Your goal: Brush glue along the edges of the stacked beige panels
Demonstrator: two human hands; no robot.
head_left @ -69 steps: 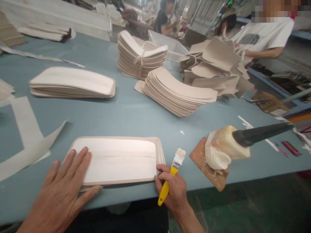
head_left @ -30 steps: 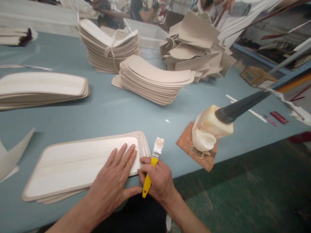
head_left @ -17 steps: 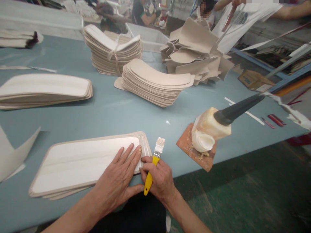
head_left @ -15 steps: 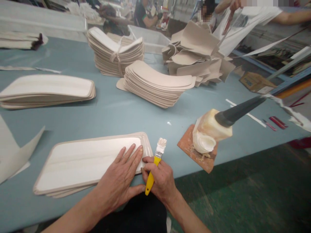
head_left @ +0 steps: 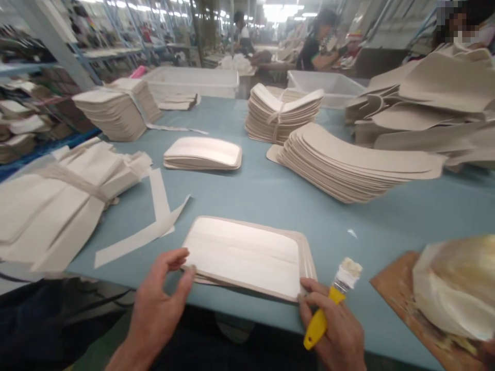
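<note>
A flat stack of beige panels with a white sheet on top (head_left: 242,255) lies near the table's front edge. My left hand (head_left: 164,288) is at the stack's left front corner, thumb and fingers apart, with nothing held between them. At the right front corner, my right hand (head_left: 334,322) holds a yellow-handled brush (head_left: 319,322) and its fingertips touch the panels' edge. White paste covers the bristles, which point up and away. To the right, a whitish glue container (head_left: 456,288) sits on a brown board (head_left: 394,281), partly cut off by the frame.
Behind are a small panel stack (head_left: 203,152), a curved stack (head_left: 356,159), a tied stack (head_left: 284,116) and a large heap (head_left: 433,103). Bundled strips (head_left: 58,206) lie left, near loose white strips (head_left: 143,237). Clear bins (head_left: 189,80) and people stand farther back.
The view has swung left. My left hand has moved off the white top sheet to the stack's left corner. My right hand stays at the right corner with the brush.
</note>
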